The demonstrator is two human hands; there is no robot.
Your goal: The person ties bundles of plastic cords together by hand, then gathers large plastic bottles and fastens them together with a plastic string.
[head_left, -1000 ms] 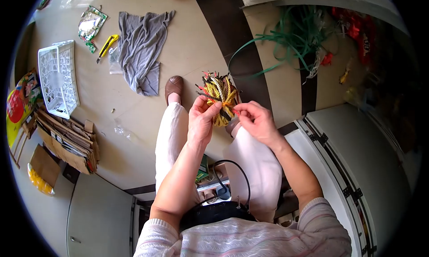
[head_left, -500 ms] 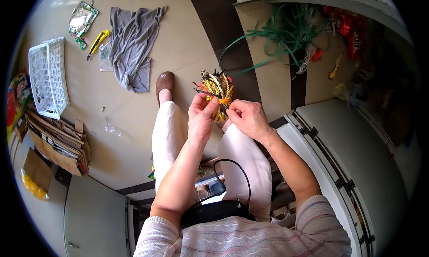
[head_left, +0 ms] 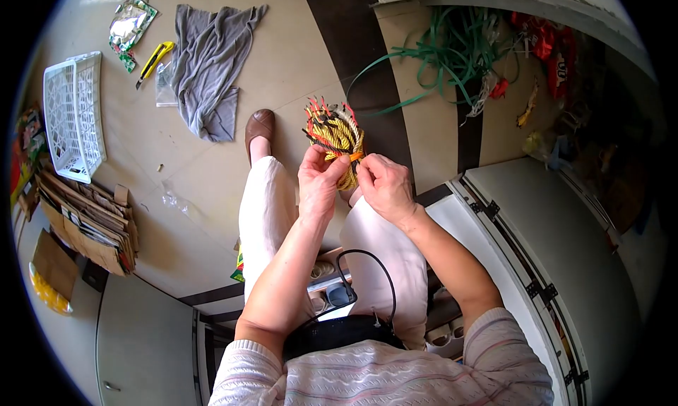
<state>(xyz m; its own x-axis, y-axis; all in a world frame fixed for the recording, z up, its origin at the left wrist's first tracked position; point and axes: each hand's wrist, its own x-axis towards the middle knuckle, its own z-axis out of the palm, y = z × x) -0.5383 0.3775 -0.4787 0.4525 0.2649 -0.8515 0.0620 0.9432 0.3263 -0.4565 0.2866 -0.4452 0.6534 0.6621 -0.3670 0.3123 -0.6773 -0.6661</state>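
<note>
A bundle of yellow, black and red twisted cords (head_left: 337, 132) is held up in front of my knees, its dark and red cut ends pointing away from me. Around its middle runs an orange strap (head_left: 355, 157). My left hand (head_left: 320, 178) is closed on the near left side of the bundle, thumb against the strap. On the right, my right hand (head_left: 385, 187) pinches at the strap's right end, fingertips touching the bundle. What lies inside the right fingertips is partly hidden.
On the floor lie a grey cloth (head_left: 212, 70), a yellow utility knife (head_left: 153, 63), a white plastic basket (head_left: 73, 116) and stacked flattened cardboard (head_left: 85, 219). Tangled green strapping (head_left: 452, 56) sits ahead right. A grey cabinet (head_left: 558, 222) stands close by my right arm.
The bundle has tipped so its cut ends reach further away from me and show more. My right hand has shifted slightly left and stays at the orange strap.
</note>
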